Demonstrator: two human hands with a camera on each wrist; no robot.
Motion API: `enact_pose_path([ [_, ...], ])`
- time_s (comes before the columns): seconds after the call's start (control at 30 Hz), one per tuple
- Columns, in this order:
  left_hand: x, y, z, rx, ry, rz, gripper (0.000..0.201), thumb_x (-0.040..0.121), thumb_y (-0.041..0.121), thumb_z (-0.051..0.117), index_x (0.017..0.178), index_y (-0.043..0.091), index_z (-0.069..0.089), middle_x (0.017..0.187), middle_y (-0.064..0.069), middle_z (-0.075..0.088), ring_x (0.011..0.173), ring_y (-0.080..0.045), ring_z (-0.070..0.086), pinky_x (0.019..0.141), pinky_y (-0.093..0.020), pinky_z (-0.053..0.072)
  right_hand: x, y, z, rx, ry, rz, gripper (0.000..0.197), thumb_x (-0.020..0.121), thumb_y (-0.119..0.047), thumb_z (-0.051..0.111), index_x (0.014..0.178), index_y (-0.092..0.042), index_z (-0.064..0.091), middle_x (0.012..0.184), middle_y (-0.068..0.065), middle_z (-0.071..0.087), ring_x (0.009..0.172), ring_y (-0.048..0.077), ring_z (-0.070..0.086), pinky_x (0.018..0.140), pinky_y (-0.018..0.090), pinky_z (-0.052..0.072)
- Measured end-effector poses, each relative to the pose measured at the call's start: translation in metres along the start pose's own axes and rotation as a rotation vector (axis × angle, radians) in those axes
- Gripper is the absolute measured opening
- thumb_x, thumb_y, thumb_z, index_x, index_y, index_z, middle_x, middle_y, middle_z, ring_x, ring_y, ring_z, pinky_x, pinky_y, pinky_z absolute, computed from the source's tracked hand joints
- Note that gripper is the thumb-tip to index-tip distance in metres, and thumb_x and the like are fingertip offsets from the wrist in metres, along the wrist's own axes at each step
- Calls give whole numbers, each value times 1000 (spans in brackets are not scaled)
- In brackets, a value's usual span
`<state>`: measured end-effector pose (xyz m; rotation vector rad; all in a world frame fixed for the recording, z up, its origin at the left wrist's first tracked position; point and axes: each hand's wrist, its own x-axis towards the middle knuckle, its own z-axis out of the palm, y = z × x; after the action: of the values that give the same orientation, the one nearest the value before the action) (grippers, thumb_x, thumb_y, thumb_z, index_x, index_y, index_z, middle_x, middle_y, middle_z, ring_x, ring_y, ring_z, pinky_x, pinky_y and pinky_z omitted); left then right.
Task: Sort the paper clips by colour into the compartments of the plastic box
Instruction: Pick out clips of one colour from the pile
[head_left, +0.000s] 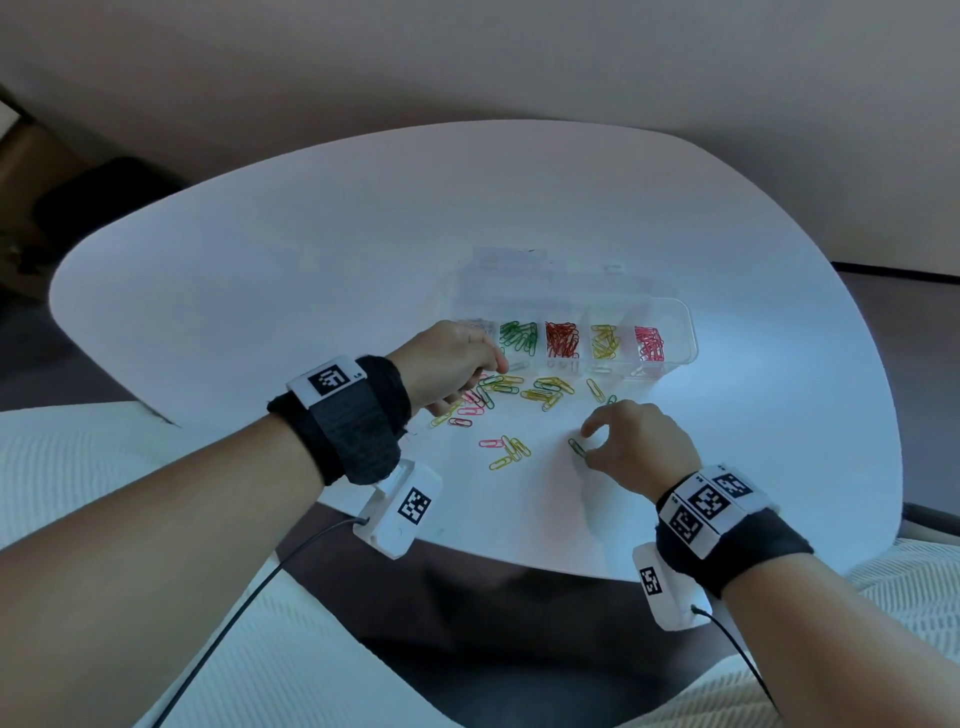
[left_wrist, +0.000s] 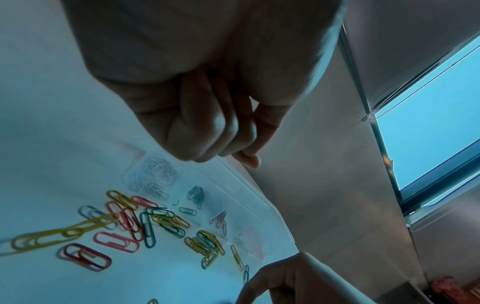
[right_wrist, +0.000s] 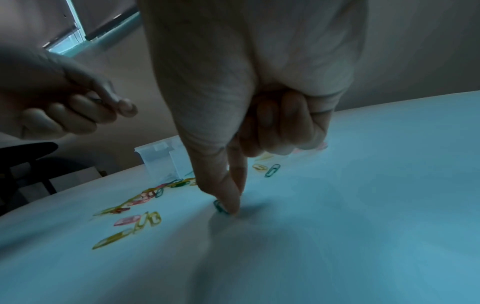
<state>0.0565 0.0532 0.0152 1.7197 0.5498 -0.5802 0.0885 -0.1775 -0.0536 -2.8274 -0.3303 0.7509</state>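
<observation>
i see the clear plastic box (head_left: 670, 312) lying just beyond my left hand (head_left: 449, 361), lid open. its compartments hold sorted clips: clear ones nearest my left hand, then green (head_left: 518, 335), red (head_left: 561, 339), yellow (head_left: 604, 341) and pink (head_left: 649, 343) running off to the right. loose paper clips (head_left: 524, 389) in mixed colours are scattered between my hands and the box, with a few more (head_left: 506, 451) between my wrists. my left hand hovers with fingers curled; the right wrist view shows something thin pinched at thumb and finger, though i cannot tell what. my right hand (head_left: 641, 447) has its fingers curled, thumb and forefinger pinching a green clip (head_left: 576, 447) on the white desk (head_left: 311, 234). beyond the desk stands a plain wall, with a window (left_wrist: 428, 123) off to the right.
</observation>
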Motion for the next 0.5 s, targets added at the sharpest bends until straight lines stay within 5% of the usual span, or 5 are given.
enact_pose_path([
  [0.13, 1, 1, 2, -32, -3, -12, 26, 91, 5, 40, 81, 10, 63, 52, 4, 31, 43, -11, 18, 40, -18, 17, -2, 5, 3, 52, -51, 77, 15, 73, -38, 77, 76, -25, 69, 76, -2, 64, 69, 18, 62, 62, 25, 48],
  [0.5, 3, -1, 4, 10, 6, 0, 23, 89, 6, 43, 80, 10, 64, 60, 0, 35, 43, -12, 21, 41, -20, 21, -2, -11, 8, 14, -9, 57, 19, 76, -42, 71, 81, -24, 69, 79, 0, 64, 70, 21, 63, 61, 26, 48],
])
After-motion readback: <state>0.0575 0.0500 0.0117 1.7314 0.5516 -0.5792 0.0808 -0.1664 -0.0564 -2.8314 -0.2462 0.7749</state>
